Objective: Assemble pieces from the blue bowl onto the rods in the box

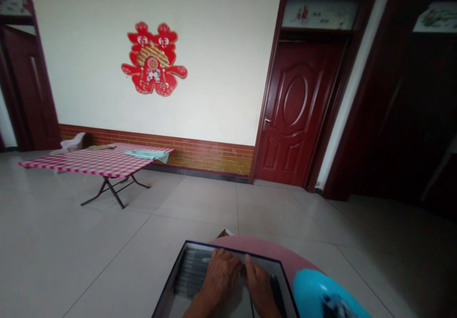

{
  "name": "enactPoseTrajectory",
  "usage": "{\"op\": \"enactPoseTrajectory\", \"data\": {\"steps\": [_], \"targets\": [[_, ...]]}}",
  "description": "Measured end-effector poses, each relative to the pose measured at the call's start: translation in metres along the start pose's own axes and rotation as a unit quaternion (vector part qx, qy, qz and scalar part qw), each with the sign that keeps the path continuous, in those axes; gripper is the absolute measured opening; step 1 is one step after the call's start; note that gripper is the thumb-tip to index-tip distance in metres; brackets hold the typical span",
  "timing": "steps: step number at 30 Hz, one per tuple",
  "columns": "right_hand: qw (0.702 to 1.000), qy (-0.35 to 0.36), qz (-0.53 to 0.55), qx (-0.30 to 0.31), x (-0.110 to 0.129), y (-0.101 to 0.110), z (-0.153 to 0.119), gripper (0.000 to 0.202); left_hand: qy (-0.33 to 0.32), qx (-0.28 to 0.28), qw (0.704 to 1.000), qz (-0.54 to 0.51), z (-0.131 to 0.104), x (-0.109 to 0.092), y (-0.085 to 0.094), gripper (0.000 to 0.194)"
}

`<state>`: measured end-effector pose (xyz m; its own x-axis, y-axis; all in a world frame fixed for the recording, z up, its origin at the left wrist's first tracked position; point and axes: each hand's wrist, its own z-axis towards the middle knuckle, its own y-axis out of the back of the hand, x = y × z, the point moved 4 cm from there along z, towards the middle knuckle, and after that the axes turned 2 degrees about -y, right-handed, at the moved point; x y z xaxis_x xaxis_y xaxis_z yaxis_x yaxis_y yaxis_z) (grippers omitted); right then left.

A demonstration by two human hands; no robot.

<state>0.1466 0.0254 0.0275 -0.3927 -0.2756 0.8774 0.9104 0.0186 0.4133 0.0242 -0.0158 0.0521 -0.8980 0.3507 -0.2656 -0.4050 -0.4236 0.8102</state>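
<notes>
Both hands are over a shallow, dark-rimmed box (287, 287) with a pale inside. My left hand (220, 274) has its fingers curled, and the fingertips meet those of my right hand. My right hand (257, 281) is closed, thumb and fingers pressed together. Something small and dark shows between the fingertips, too hidden to name. To the left of my left hand lies a row of slim, dark grey pieces (189, 273) packed side by side. More dark pieces lie along the box's right side, partly covered by my right hand.
The box rests on a round pink table (274, 250). Beside it, at the lower right, is a blue basin (314, 284) with dark and whitish things inside. Farther off stand a folding table with a checked cloth (107, 163) and a closed red door (293, 113).
</notes>
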Motion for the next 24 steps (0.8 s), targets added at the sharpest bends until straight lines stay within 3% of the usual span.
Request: {"op": "enactPoseTrajectory", "data": {"steps": [6,15,21,24], "targets": [[0.998,0.034,0.023,0.045,0.007,0.001,0.000,0.036,0.008,0.002,1.000,-0.001,-0.001,0.003,0.000,0.020],[0.998,-0.027,-0.012,0.063,-0.004,-0.006,-0.001,0.054,0.008,0.030,1.000,0.001,-0.002,0.002,-0.005,0.016],[0.999,0.017,0.010,0.048,0.002,0.000,0.001,0.033,0.023,0.017,1.000,0.003,-0.003,0.004,-0.002,0.016],[0.999,0.018,0.000,0.043,0.001,-0.001,0.001,0.032,0.018,0.021,1.000,0.005,-0.004,0.004,-0.003,0.016]]}}
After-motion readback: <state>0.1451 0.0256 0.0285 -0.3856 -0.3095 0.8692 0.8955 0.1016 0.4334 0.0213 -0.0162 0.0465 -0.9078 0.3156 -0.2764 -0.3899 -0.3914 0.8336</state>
